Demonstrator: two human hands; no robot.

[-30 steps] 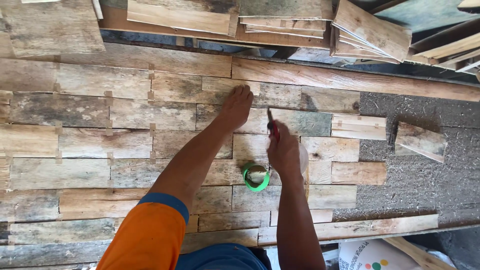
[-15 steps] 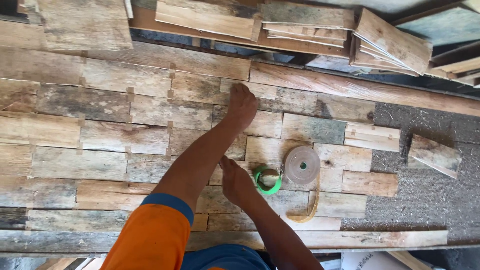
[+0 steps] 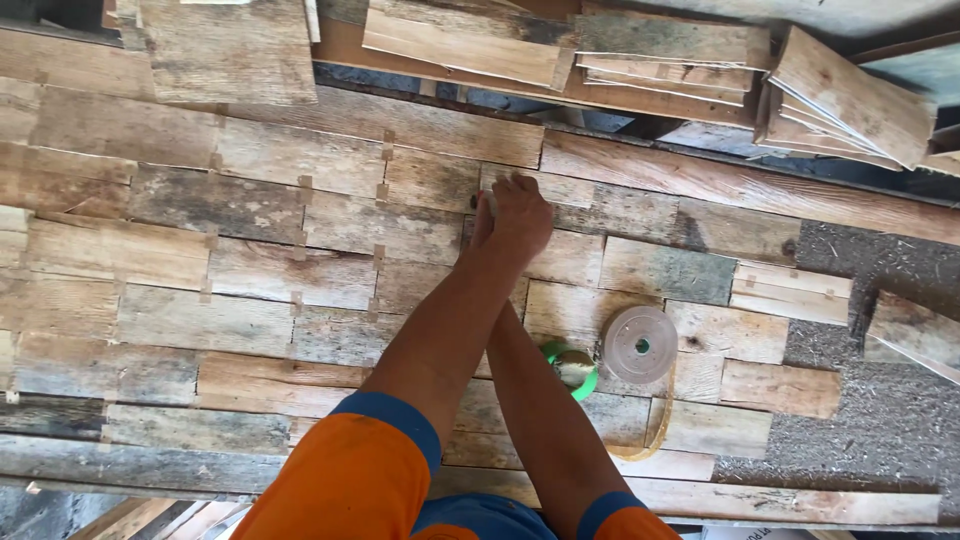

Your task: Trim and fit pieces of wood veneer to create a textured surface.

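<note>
Underneath, patchwork plank surface (image 3: 250, 270), weathered.

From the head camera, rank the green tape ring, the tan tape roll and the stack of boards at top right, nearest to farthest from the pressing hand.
From the left hand:
1. Green tape ring, just below.
2. Tan tape roll, lower right.
3. Stack of boards, far upper right.

Woodworking shop, rough and informal. Bench (image 3: 880, 430) covered with weathered plank pieces (image 3: 250, 270) laid in rows like a panel, sawdust on its bare part, loose cut boards (image 3: 850, 95) stacked along the far edge, tape roll (image 3: 640, 344) lying on the planks.
</note>
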